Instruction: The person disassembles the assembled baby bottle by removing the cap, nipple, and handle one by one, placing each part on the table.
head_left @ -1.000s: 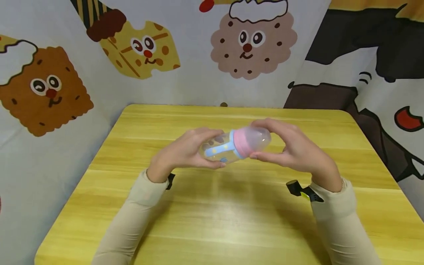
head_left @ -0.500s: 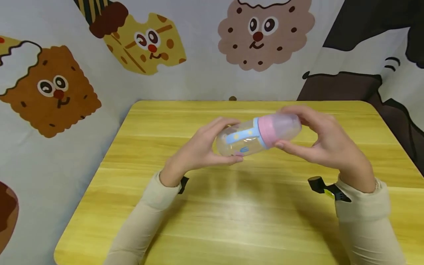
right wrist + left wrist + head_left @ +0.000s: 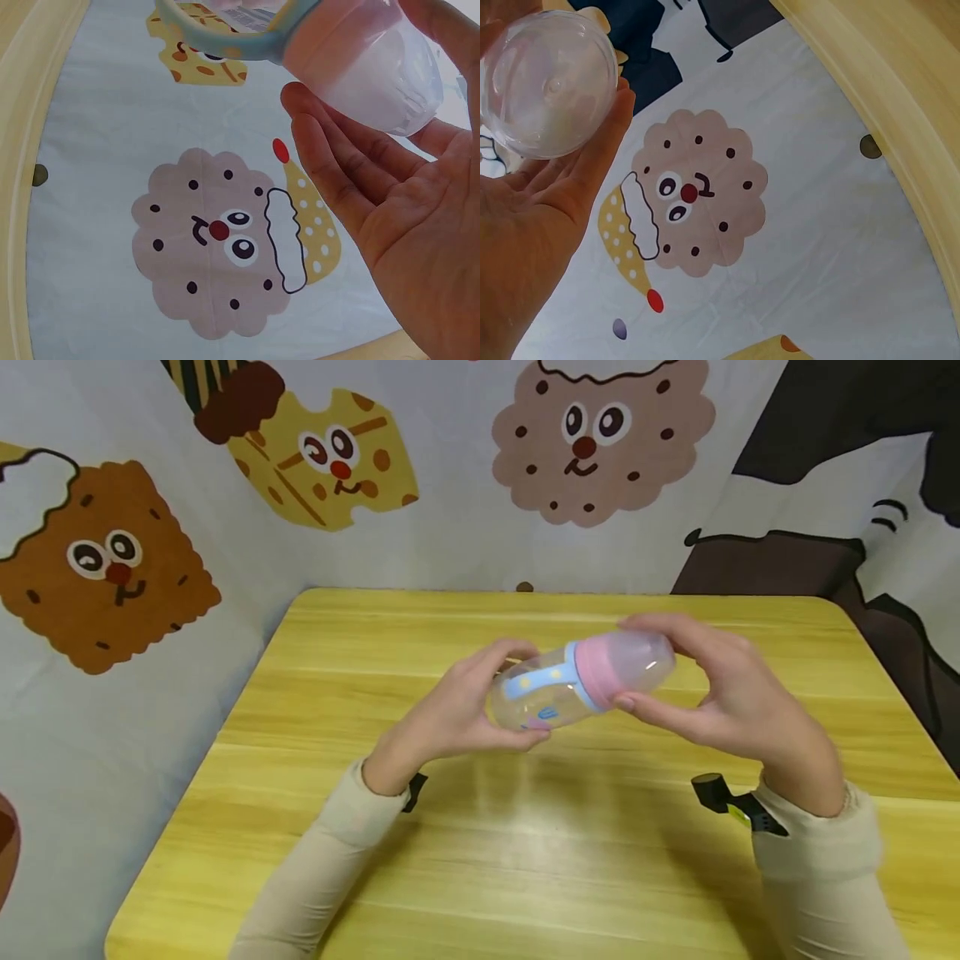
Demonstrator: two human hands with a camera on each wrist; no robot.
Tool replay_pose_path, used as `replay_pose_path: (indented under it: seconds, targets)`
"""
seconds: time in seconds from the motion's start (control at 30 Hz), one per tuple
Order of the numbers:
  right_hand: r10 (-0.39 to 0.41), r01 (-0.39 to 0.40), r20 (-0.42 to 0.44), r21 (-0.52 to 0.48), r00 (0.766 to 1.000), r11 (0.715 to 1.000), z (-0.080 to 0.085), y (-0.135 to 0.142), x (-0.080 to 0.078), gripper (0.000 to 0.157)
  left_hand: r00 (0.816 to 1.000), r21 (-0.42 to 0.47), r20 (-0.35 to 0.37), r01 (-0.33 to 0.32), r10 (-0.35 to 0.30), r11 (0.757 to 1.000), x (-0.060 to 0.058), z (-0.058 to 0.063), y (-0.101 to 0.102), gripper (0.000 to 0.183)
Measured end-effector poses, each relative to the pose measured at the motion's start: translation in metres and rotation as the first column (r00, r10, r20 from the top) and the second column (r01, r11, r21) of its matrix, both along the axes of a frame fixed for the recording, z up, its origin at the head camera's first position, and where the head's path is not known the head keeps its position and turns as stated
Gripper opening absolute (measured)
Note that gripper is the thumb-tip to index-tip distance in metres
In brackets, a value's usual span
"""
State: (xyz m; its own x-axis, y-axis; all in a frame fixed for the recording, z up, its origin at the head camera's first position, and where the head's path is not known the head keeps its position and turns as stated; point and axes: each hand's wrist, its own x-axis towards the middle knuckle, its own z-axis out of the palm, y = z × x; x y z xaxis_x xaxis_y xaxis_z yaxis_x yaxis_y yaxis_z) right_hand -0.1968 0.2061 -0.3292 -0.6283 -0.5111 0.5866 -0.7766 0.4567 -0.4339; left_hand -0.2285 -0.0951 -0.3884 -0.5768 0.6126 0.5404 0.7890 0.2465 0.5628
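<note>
A clear baby bottle (image 3: 536,689) is held up over the table, lying nearly level with its capped end tipped slightly upward. It has a pink collar (image 3: 597,670), a light blue handle (image 3: 540,679) with yellow dots and a translucent cap (image 3: 643,660). My left hand (image 3: 457,706) grips the base end between thumb and fingers. The round bottle bottom (image 3: 551,86) faces the left wrist camera. My right hand (image 3: 731,693) holds the capped end, its thumb at the collar and its fingers over the far side. From the right wrist, the blue handle (image 3: 225,41) shows beside the collar.
Under both hands is a yellow wood-grain table (image 3: 525,860) with rounded corners. A white cloth (image 3: 450,543) printed with cartoon biscuits and cheese hangs behind it and along the sides. Black camera mounts (image 3: 720,793) sit at the wrists.
Both hands and the bottle have shifted right in the head view, which has itself moved a little. In the last half second they sink slightly. Both hands keep their hold.
</note>
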Motion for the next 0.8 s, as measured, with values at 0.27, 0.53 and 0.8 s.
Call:
replay_pose_path:
  seconds: [0.27, 0.53, 0.8]
  targets:
    - [-0.027, 0.027, 0.001, -0.015, 1.0, 1.0, -0.003, -0.002, 0.002, 0.068, 0.999, -0.049, 0.02, 0.041, -0.04, 0.998, 0.002, 0.005, 0.002, 0.076]
    - [-0.015, 0.014, 0.025, 0.021, 1.0, 1.0, 0.0, 0.0, 0.004, 0.067, 0.995, -0.018, 0.095, 0.003, -0.001, 1.0, 0.01, 0.003, 0.007, 0.082]
    - [-0.042, 0.042, 0.079, 0.003, 0.996, 0.999, -0.006, -0.001, 0.006, 0.075, 0.996, -0.018, 0.071, -0.048, 0.049, 0.999, 0.015, 0.004, 0.003, 0.077]
